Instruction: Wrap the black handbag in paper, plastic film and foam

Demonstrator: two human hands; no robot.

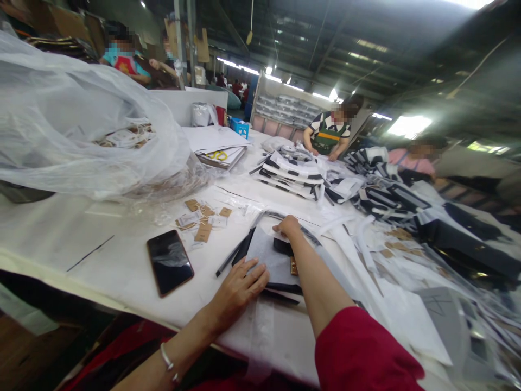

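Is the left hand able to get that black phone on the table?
Probably yes. The phone lies near the left hand, and nothing seems to stand between them. That hand would only have to lift off the paper-covered bag.

This is a factory workshop, and the goods look like bags. On the long white counter (109,266) lies 1 bag (283,247) with a gold clasp (293,266), partly covered in thin paper (260,250). Farther along are a stack (291,174) of black-and-white pieces and a heap (391,198) of more. Brown tags (203,232) lie loose, and a big plastic sack (69,103) holds what look like others. At least 3 other people are nearby, 1 person (330,133) bent over the goods. Strip lights (238,66) shine below a high, dark roof (309,32) with bare beams.
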